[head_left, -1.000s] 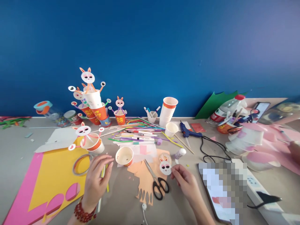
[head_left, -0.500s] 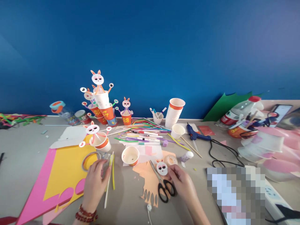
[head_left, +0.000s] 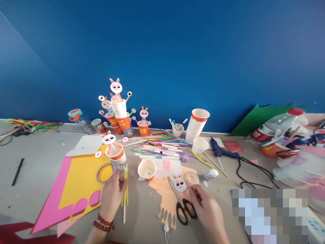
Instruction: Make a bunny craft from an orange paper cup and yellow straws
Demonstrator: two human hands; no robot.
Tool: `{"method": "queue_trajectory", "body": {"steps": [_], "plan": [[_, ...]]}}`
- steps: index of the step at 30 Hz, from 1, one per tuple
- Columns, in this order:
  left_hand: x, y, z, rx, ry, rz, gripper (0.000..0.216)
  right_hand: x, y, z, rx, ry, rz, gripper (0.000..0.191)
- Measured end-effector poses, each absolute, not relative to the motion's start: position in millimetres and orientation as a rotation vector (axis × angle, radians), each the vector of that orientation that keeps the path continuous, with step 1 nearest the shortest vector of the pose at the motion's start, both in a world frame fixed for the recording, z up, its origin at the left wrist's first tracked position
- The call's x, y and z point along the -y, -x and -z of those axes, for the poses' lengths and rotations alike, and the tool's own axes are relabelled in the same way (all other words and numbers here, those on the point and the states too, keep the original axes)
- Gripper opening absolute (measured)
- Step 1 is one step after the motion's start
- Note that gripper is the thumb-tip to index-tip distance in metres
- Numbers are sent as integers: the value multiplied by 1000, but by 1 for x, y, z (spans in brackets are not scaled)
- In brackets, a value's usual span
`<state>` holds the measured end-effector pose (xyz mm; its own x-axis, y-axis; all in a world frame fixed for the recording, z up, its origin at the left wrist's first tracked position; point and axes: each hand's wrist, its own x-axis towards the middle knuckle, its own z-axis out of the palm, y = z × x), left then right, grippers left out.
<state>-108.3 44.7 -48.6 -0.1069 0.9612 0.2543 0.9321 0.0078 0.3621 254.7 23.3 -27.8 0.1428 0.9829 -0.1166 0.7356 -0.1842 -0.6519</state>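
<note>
One rabbit face (head_left: 180, 184): white paper, orange ears, dark eyes; on orange paper (head_left: 165, 196) by the scissors (head_left: 180, 200). My right hand (head_left: 207, 205): bent fingers just beside it, grip unclear. My left hand (head_left: 114, 190): thumb and fingers parted, beside pale sticks (head_left: 124, 205). One paper cup (head_left: 145, 164): dark specks (head_left: 148, 173). One small cup (head_left: 178, 131): markers (head_left: 185, 120).

soft, even brightness covers the worktop (head_left: 142, 225), its source unclear. the blue wall (head_left: 162, 61) is deep overhead at 12 o'clock, paling to hazy violet near 2 o'clock. a blurry-edged shadow lies between 6 and 7 o'clock. glints streak the clear soda bottle (head_left: 280, 125) at 3 o'clock, where wide-angle stretch makes it slant outward; the paper cups (head_left: 296, 173) near 4 o'clock look smeared. coarse pixel blocks mask a patch around 4 o'clock. the paper rabbit face (head_left: 179, 184) near 5 o'clock stays readable, slightly soft.
</note>
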Motion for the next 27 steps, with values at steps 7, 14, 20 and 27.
{"method": "queue_trajectory", "body": {"steps": [7,14,20,27], "plan": [[-44,104,46,-2216,-2178,-687,30,-11,-253,28,1580,1804,-714,41],[-43,108,50,-2104,-1944,-920,34,-10,-246,22,1514,1679,-789,42],[-24,104,14,-1837,-1624,-1240,36,-10,-239,-3,1402,1464,-1023,42],[-13,32,-40,-1286,-1846,-1133,25,-26,-193,-48,1606,900,-1219,36]]}}
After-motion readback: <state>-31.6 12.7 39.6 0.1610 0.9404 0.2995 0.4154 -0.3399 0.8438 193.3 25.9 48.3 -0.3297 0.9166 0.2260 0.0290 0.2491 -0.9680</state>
